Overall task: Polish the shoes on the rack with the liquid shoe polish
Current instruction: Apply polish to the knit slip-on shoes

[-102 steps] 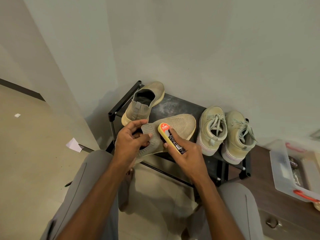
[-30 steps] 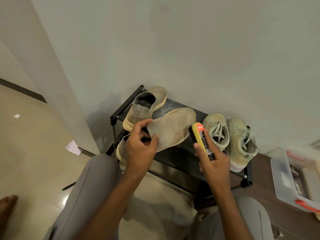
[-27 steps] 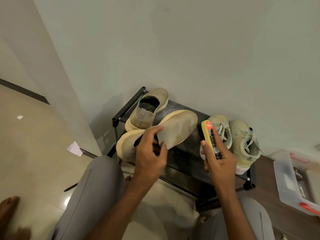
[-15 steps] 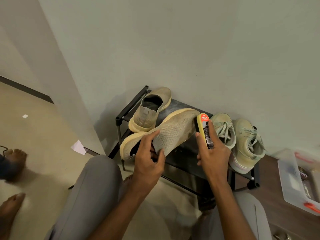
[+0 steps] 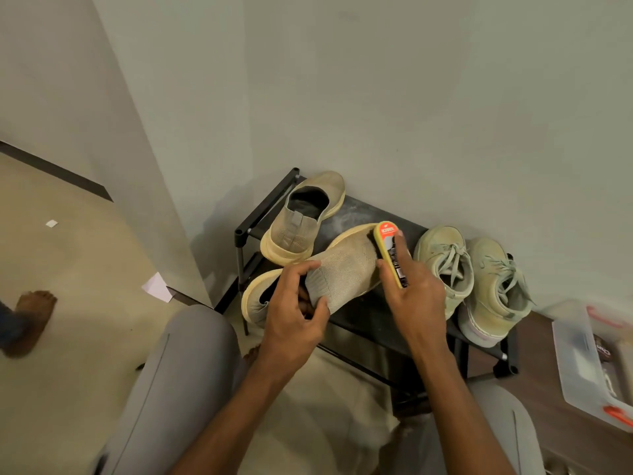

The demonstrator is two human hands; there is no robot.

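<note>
My left hand (image 5: 294, 313) grips a beige knit slip-on shoe (image 5: 342, 272) at its collar and holds it tilted over the front of the black shoe rack (image 5: 373, 320). My right hand (image 5: 411, 293) grips a yellow shoe brush with an orange label (image 5: 388, 250) and presses its bristles against the toe end of that shoe. The matching slip-on (image 5: 301, 217) sits at the rack's back left. Two pale green lace-up sneakers (image 5: 472, 279) stand side by side on the rack's right part.
A clear plastic box with orange clips (image 5: 592, 361) lies on a wooden cabinet at the right. Another person's bare foot (image 5: 30, 317) is on the tiled floor at the left. A scrap of paper (image 5: 156, 286) lies by the wall corner. My grey-trousered knees are below.
The shoe has turned from sole-up back to its knit side facing me. My right hand has brought the brush from beside the shoe onto its toe end. A bare foot came into view at left.
</note>
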